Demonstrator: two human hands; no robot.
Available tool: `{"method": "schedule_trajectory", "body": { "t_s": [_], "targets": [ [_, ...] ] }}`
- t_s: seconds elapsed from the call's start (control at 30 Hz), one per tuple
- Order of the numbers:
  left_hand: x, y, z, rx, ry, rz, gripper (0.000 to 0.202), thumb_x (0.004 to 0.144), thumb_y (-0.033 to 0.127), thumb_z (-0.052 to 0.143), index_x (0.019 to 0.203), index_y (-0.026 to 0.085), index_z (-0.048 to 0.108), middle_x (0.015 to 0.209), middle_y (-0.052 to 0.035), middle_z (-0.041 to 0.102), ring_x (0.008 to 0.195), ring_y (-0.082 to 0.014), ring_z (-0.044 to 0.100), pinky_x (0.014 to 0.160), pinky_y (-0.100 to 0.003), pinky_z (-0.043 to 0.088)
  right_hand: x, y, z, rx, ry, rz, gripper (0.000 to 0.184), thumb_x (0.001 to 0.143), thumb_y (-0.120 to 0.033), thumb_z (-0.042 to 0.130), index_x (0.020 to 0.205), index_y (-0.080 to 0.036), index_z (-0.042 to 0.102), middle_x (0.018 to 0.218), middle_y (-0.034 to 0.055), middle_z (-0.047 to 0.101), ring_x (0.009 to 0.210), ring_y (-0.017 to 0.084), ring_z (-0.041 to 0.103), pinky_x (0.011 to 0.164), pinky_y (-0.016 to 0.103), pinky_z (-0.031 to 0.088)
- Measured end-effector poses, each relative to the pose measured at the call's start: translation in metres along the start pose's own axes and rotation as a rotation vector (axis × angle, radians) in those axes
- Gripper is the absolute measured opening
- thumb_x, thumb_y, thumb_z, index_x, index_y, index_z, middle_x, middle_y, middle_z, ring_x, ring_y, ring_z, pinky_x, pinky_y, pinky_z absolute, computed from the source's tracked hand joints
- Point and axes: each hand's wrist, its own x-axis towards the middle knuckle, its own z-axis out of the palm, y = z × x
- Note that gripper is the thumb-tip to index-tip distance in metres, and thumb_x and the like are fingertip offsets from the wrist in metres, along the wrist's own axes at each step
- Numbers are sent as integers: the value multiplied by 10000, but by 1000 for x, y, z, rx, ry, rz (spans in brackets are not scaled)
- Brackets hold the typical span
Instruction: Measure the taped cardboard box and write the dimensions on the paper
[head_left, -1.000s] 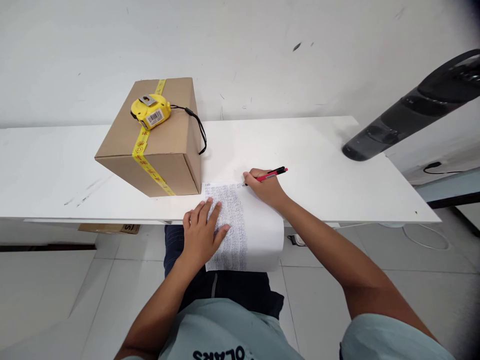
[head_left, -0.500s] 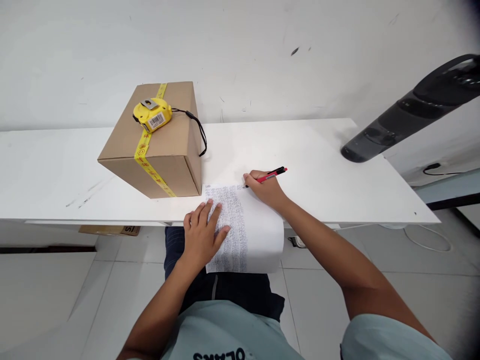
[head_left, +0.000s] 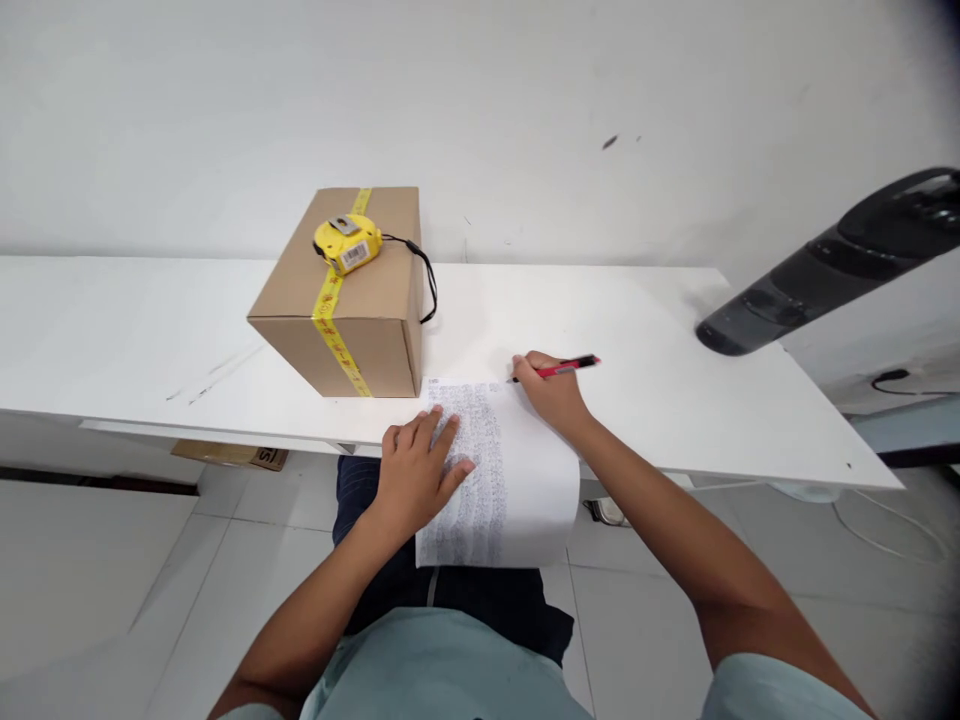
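A sheet of paper [head_left: 536, 480] lies partly on the white table and hangs over its front edge. Small dark writing fills its left part, while most of the right side is blank. My left hand [head_left: 420, 465] rests flat on the paper's left edge, fingers spread. In my right hand [head_left: 551, 393] is a red and black pen [head_left: 566, 368], its tip at the top of the sheet by the end of a written line. Beyond my left hand stands a cardboard box [head_left: 375, 345] with yellow printed tape. On its top sits a yellow tape measure [head_left: 349, 243] with a black strap.
A tall dark cylindrical object [head_left: 795, 280] leans at the right end of the white table [head_left: 630, 320]. Behind the table rises a scuffed white wall [head_left: 525, 130]. Below the table are a flat cardboard piece [head_left: 225, 453] and a cable [head_left: 885, 540].
My view has shifted and tilted slightly, so the box, paper and table appear further right. The pen is still in my right hand near the same spot; my left hand stays on the paper.
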Motion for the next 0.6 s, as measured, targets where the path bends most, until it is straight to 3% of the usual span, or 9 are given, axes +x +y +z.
{"method": "schedule_trajectory", "body": {
  "t_s": [0.07,0.13,0.23,0.4,0.5,0.6],
  "targets": [
    [4,4,-3,-8,-28,1,543,1017,547,491,1461,243,569,1523,-120,579,1301,-313,571,1041,-489,405,0,1,-7,-113,106,-68,347,951,-457,517,699,-226,580,735,41,607,720,209,559,683,339,434],
    [12,13,-2,-23,-58,-13,577,1020,586,458,1463,231,562,1534,-124,567,1314,-320,563,1063,-516,410,-1,2,-13,-272,160,-178,290,972,-427,501,940,-206,685,966,89,664,788,216,609,730,349,475],
    [35,29,4,-45,-120,-46,689,1018,648,400,1516,182,497,1592,-157,495,1413,-343,489,1141,-570,374,-5,4,-20,-456,86,-286,332,976,-322,466,1222,-211,658,1174,116,627,767,199,624,681,340,484],
    [76,46,11,-70,-158,-62,696,986,617,516,1487,134,528,1563,-199,514,1428,-352,479,1220,-595,312,-15,8,-22,-706,78,-205,396,958,-194,409,1295,-165,615,1189,151,632,862,247,640,616,334,440],
    [75,43,-5,-71,-126,-53,657,949,522,638,1481,152,532,1596,-193,477,1477,-360,426,1240,-605,280,-16,14,-32,-803,71,-70,427,962,-191,406,1341,-142,597,1251,177,638,852,244,643,638,350,445],
    [59,29,-46,-74,16,-59,696,935,511,658,1544,250,446,1642,-141,425,1486,-372,404,1205,-635,305,-12,17,-45,-822,73,0,451,970,-217,398,1357,-109,602,1223,205,667,834,261,660,656,372,456]
  ]
}}
